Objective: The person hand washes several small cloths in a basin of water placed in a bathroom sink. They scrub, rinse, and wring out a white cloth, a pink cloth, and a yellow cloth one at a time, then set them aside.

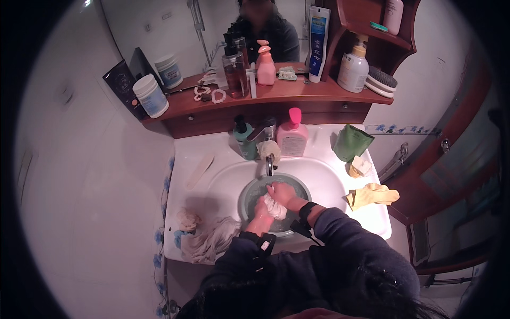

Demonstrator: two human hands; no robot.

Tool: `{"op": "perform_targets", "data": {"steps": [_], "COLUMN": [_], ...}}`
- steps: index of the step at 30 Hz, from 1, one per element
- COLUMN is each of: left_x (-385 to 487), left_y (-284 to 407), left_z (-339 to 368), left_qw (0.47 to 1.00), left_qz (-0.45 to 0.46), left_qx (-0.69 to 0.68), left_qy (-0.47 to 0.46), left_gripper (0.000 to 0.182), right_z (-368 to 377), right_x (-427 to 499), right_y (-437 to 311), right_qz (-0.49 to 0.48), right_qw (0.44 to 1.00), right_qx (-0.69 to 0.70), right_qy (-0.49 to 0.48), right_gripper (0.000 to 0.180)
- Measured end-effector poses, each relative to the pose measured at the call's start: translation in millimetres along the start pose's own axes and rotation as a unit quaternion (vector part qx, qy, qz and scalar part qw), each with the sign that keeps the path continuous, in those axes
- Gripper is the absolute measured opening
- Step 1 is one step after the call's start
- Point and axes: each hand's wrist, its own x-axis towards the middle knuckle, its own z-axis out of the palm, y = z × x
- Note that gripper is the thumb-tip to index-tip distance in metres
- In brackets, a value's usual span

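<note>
A bunched white cloth (276, 208) is gripped between my two hands, over a round grey-green basin (244, 199) of cloudy water. My left hand (261, 218) holds it from the left and front. On its upper right side, my right hand (283, 194) is closed around it. The basin stands in the white washbasin (328, 179), under the spout of the metal faucet (269, 163), which has a beige cloth wrapped around its base. Dark bands circle both wrists.
Wet grey cloth (213, 241) lies front left, beside a small beige bundle (188, 220). Yellow ribbed socks (372, 196), a soap bar (361, 166) and a green pouch (352, 142) are at right. A pink pump bottle (293, 137) and a green bottle (245, 141) flank the faucet.
</note>
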Motion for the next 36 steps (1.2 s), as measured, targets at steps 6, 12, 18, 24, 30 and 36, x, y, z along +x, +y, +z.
{"op": "perform_targets", "data": {"steps": [6, 12, 18, 24, 30, 36], "left_x": [-38.2, -6.3, -79.4, -47.6, -22.5, -50.0], "left_y": [26.2, 9.3, 34.3, 25.0, 0.2, 27.7], "left_z": [14.4, -11.5, 50.4, -17.9, 6.6, 36.5], "left_qw": [0.992, 0.985, 0.974, 0.962, 0.999, 0.991], "left_qz": [-0.1, -0.114, -0.186, -0.014, -0.048, -0.01], "left_qx": [0.071, 0.102, 0.13, 0.105, 0.006, 0.13], "left_qy": [-0.028, -0.082, -0.03, -0.25, 0.0, 0.033], "left_gripper": [0.048, 0.055, 0.063, 0.047, 0.041, 0.039], "right_z": [57.2, 75.8, 38.6, 7.0, 23.7, 15.3], "right_x": [-15.8, 28.0, -3.1, -44.6, -10.8, 13.6], "right_y": [62.6, 123.5, 42.0, -40.6, -11.3, 35.3], "right_qz": [-0.108, -0.073, -0.009, -0.027, 0.024, 0.044], "right_qw": [0.962, 0.954, 0.928, 0.892, 0.992, 0.999], "right_qx": [-0.245, -0.156, 0.367, 0.434, 0.122, 0.022], "right_qy": [-0.048, -0.243, -0.066, -0.127, 0.019, 0.022], "right_gripper": [0.034, 0.044, 0.025, 0.021, 0.042, 0.04]}}
